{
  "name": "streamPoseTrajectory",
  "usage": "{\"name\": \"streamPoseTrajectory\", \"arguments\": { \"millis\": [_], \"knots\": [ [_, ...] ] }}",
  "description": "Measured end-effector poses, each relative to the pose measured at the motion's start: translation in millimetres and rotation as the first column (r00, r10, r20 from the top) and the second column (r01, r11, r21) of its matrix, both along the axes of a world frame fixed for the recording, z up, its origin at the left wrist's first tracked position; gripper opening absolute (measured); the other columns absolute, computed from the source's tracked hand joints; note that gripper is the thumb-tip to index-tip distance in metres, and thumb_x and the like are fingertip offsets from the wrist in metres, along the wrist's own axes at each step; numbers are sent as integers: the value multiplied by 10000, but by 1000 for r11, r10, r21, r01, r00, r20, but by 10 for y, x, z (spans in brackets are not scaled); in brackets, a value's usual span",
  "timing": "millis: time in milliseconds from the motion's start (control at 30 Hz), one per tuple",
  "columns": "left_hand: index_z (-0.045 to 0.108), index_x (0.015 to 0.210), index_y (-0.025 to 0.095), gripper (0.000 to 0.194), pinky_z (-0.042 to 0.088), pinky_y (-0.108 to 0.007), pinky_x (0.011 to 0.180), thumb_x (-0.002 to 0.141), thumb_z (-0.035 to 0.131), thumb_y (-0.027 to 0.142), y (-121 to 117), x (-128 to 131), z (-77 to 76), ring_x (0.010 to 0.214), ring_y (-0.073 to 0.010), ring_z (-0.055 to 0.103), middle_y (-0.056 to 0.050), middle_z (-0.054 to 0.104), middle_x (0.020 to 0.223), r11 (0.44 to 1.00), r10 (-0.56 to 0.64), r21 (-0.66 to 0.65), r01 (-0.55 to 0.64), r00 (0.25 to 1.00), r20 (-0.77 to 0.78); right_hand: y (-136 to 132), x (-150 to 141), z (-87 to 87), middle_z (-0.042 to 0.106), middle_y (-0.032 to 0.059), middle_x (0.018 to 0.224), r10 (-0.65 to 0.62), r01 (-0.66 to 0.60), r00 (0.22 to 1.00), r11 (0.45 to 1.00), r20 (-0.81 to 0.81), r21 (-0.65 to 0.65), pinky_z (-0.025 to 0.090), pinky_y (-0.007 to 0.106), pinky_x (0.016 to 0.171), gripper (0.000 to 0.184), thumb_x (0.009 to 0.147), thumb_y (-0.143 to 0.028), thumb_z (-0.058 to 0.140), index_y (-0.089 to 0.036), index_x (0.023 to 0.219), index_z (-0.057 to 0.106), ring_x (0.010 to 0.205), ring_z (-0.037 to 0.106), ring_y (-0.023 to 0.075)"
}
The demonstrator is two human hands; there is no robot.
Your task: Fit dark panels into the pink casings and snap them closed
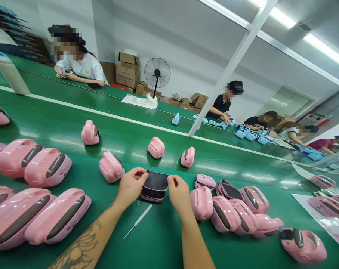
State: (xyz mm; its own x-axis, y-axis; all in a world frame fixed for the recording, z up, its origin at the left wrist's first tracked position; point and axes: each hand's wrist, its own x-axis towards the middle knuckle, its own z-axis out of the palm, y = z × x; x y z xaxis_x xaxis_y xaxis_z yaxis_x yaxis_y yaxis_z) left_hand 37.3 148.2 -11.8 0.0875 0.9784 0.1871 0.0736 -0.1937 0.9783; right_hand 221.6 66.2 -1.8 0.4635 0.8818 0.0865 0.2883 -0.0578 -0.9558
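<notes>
Between my two hands is a thin dark panel (pixel 157 179) with a slightly curved edge. My left hand (pixel 132 184) pinches its left corner, and my right hand (pixel 179 191) pinches the right one. Just below and behind the panel's lower edge sits a stack of dark, pink-rimmed pieces (pixel 154 198) on the green work surface; the panel partly hides it. A thin awl-like tool with a white handle (pixel 142 216) lies in front of the stack, nearer my left forearm. Glossy pink casings with dark windows, such as this one (pixel 201 203), stand close to my right hand.
Rows of pink casings (pixel 59 216) fill the left side; more (pixel 242 216) crowd the right. Several stand on the green belt (pixel 124 134) ahead. A white post (pixel 231 71) rises beyond it. Co-workers (pixel 82 69) sit across, some handling light-blue casings (pixel 250 135).
</notes>
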Motion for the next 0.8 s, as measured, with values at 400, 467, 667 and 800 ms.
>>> {"name": "streamPoseTrajectory", "arguments": {
  "millis": [400,467,667,800],
  "knots": [
    [804,801,197,324,554,-327,650,823,745,515,110,539,422,713,-244,713,-66,783,775,988,-137,60,144,985,-105,-18,-24,95,812,140,1306,351,-129,378,936,-857,326,609,681,1023,733,999,-841,420,-265,1338,720,1203,769,376],
    [819,824,191,364,587,-360,785,880,695,528,314,640,477,862,-287,754,-88,807,873,984,-143,80,161,970,-197,-22,47,129,799,142,1355,344,-67,274,938,-898,339,593,646,1073,682,1034,-785,404,-252,1320,719,1195,782,357],
    [539,1570,67,1071,350,-590,1298,633,997,308,1129,947,461,1600,-511,406,-315,487,1670,998,3,53,23,892,-453,-24,172,146,806,134,1359,360,-14,190,931,-913,364,564,564,1116,734,1006,-841,355,-261,1236,741,1197,783,329],
    [484,1629,134,1019,396,-680,1274,772,992,348,1314,1187,428,1567,-475,467,-269,455,1706,1000,-19,-5,20,816,-578,-37,201,130,811,114,1353,356,-11,153,933,-922,358,561,624,1112,660,1018,-764,356,-273,1242,735,1265,762,350]
  ]
}}
